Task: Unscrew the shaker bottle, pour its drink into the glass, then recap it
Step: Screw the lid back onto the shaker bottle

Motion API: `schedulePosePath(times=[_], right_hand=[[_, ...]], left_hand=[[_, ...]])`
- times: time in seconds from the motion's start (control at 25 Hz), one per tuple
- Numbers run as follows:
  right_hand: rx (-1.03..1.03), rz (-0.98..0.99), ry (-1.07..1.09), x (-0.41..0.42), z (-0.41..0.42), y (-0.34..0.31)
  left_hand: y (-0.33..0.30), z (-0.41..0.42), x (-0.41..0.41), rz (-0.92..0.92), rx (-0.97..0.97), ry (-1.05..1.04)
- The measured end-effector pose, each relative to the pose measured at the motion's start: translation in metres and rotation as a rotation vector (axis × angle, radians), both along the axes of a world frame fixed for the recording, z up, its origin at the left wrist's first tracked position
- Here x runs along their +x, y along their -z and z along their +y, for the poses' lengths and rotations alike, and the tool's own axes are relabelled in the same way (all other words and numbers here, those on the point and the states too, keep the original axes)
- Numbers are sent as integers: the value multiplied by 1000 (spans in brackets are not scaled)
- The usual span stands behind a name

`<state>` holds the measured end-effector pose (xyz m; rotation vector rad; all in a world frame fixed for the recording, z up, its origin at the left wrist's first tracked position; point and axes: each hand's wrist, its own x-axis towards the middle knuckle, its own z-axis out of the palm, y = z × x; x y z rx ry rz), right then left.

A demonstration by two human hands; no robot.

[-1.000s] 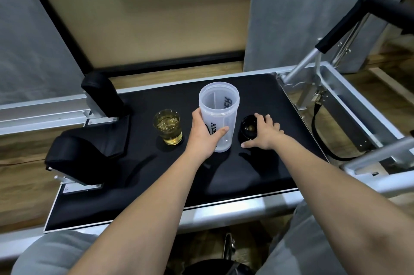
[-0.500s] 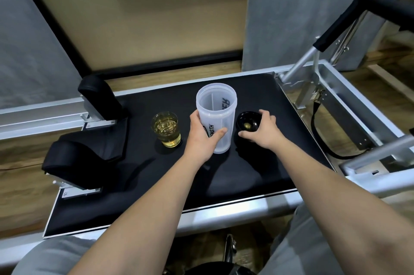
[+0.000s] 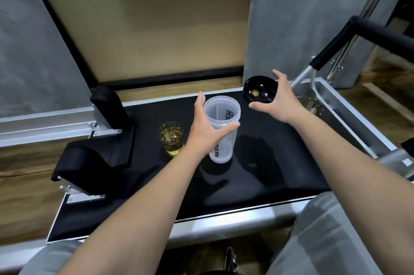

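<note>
I see the shaker bottle (image 3: 221, 128) standing upright on the black pad (image 3: 280, 162), long axis vertical, open mouth up, just right of the filled glass (image 3: 172, 139). My left hand (image 3: 207, 134) wraps its upper wall — emptied, it should be light, thin, slightly flexible, so I squeeze gently. My right hand (image 3: 276, 101) holds the black lid (image 3: 259, 92) by its rim, underside facing me, up right of the mouth.

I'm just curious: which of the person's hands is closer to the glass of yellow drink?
Left. The left hand grips the shaker bottle right beside the glass; the right hand holds the black lid beyond the bottle.
</note>
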<state>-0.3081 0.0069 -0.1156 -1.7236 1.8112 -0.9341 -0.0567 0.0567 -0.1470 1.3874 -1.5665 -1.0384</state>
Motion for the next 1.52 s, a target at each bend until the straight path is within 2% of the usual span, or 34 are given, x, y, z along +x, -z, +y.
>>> schedulePosePath(times=[0.16,0.32,0.48,0.64,0.76,0.88,0.96,1.12,1.28,1.4,1.44,1.52], right_hand=[[-51,-46,-69,13,5,-23],[-98,-70,-163,29,7,-45],[-168,-99,-226,44,6,-59],[-246,-260,-212,53,9,-62],[-217,-547,-172,61,11,-59],[-127,-904,-179,70,14,-56],[-50,-1089,-203,77,16,-57],[-25,-1224,-165,85,16,-65],[8,-1248,-164,83,16,-71],[-19,-1111,-167,81,20,-74],[-56,-1000,-160,79,20,-74],[-163,-594,-159,71,20,-70]], left_hand=[[-21,-5,3,-63,-91,-50],[-51,-21,1,-104,-206,-1],[-86,-35,-10,115,-194,-66],[-105,-35,-22,487,39,-158],[-111,-32,-23,756,223,-218],[-114,-29,-21,856,305,-216],[-116,-27,-23,836,331,-170],[-117,-27,-23,702,313,-87],[-99,-21,-11,400,21,-113],[-72,-9,1,191,-266,-184],[-61,-5,4,128,-322,-194],[-40,1,11,61,-293,-177]])
